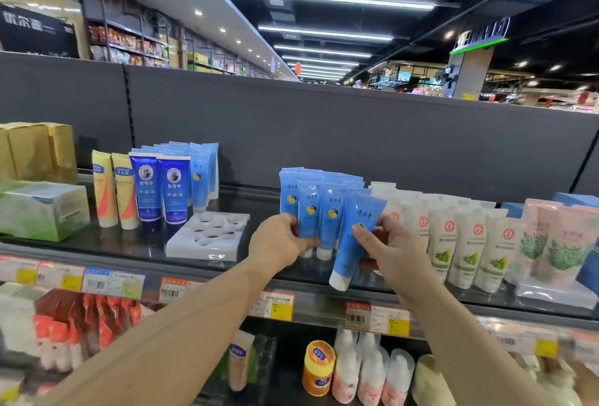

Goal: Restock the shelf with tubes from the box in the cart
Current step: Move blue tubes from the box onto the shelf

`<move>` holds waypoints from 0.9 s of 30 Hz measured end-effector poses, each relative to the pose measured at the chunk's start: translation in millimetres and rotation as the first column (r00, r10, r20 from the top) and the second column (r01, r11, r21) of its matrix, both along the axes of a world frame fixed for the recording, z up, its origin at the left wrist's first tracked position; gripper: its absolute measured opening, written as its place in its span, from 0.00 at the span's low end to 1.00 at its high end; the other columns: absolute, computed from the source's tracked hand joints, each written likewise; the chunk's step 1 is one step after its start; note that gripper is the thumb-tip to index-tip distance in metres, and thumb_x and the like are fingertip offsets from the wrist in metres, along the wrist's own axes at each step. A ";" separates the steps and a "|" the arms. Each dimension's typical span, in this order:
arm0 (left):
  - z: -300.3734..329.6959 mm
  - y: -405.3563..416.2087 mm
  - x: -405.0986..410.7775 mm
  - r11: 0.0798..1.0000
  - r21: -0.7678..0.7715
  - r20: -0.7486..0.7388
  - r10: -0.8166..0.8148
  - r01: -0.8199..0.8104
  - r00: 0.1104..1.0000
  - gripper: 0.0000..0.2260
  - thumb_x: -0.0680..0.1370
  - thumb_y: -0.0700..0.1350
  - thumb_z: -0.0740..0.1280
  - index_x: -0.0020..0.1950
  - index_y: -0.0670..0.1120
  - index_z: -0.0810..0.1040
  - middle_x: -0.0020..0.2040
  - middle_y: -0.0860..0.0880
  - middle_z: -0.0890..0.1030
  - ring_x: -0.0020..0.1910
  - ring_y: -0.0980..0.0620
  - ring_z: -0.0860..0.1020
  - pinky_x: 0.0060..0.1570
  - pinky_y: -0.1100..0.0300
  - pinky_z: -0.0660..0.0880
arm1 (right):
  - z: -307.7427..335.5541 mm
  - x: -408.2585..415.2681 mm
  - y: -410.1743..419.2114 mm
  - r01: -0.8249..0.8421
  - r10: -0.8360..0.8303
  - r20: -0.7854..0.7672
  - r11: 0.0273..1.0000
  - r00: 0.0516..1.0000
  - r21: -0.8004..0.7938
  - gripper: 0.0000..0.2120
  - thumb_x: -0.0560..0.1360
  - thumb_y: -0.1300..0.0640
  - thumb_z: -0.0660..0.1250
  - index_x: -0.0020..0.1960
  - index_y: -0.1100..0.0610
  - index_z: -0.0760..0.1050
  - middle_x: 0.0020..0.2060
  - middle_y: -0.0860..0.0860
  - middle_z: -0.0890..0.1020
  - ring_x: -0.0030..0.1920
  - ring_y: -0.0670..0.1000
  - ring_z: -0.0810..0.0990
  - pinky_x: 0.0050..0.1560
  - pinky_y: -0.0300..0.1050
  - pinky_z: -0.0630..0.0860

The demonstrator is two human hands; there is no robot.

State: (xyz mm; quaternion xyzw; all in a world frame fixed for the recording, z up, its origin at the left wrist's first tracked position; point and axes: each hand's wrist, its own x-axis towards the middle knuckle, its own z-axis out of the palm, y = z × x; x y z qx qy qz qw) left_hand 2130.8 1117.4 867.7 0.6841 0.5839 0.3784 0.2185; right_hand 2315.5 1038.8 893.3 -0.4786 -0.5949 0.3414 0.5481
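Pinching a tilted tube (353,237), the right hand (393,256) slots it beside the blue row (319,208), which the left hand's (278,243) curled fingers steady upright.

An empty white plastic tray (207,235) sits near dark blue tubes (160,190) and gold boxes (37,151).

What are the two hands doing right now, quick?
Left hand: holds a standing light blue tube on the shelf.
Right hand: pinches a tilted light blue tube.
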 end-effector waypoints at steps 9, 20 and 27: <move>4.8 -5.8 -9.2 0.999 -0.049 -0.022 -0.012 0.011 1.000 0.18 0.69 0.57 0.76 0.53 0.50 0.78 0.47 0.57 0.81 0.47 0.57 0.79 0.53 0.53 0.79 | 15.5 -9.8 12.9 0.042 -0.043 0.068 0.999 0.997 0.007 0.06 0.78 0.53 0.66 0.54 0.51 0.76 0.47 0.48 0.83 0.49 0.50 0.83 0.45 0.48 0.83; 22.8 -41.6 -41.7 0.935 -0.040 0.162 -0.341 0.352 0.926 0.11 0.70 0.49 0.76 0.52 0.53 0.82 0.45 0.52 0.84 0.46 0.54 0.82 0.51 0.57 0.79 | 17.7 -57.6 24.4 -0.066 0.065 0.056 0.998 0.996 0.004 0.07 0.77 0.54 0.67 0.53 0.57 0.77 0.48 0.51 0.84 0.47 0.48 0.85 0.44 0.47 0.83; 19.9 -20.2 -66.6 0.991 0.061 0.289 -0.135 0.123 0.948 0.07 0.72 0.45 0.75 0.48 0.50 0.82 0.40 0.51 0.83 0.38 0.56 0.78 0.44 0.60 0.78 | -0.9 -51.2 23.3 0.145 -0.195 0.482 0.980 0.854 0.139 0.07 0.78 0.51 0.64 0.50 0.51 0.79 0.38 0.45 0.81 0.39 0.44 0.79 0.44 0.41 0.77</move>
